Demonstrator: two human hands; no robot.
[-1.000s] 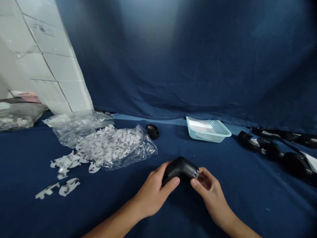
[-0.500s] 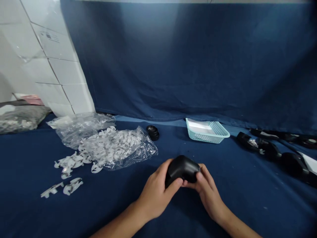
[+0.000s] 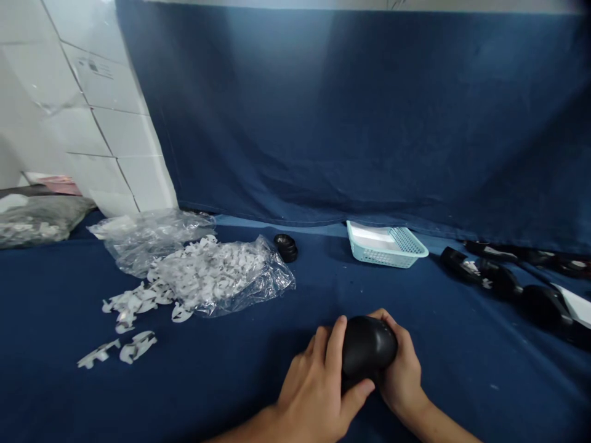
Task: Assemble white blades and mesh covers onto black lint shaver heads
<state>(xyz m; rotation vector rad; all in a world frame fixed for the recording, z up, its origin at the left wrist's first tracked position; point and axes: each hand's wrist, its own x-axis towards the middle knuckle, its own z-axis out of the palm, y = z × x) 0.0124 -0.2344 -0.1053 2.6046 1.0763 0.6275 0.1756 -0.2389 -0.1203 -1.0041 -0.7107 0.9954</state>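
Note:
A smooth, rounded black object [image 3: 368,346] is held between both hands, low and right of centre above the blue cloth. My left hand [image 3: 316,381] wraps its left side, with the thumb across the near side and the fingers over the left edge. On the other side, my right hand [image 3: 402,369] grips it from the right and behind; some of its fingers are hidden by the object. The object's underside is out of sight.
Left on the blue cloth [image 3: 207,381] lie white plastic parts [image 3: 203,271] in a clear bag, with several loose. Black rings [image 3: 285,247] and a light-blue basket [image 3: 388,255] stand farther back. Black items [image 3: 498,277] lie at right. A blue curtain [image 3: 369,123] hangs behind.
Both hands and the black object have moved nearer and slightly right. The object has been turned, and my left hand has shifted its hold, its fingers now along the left side.

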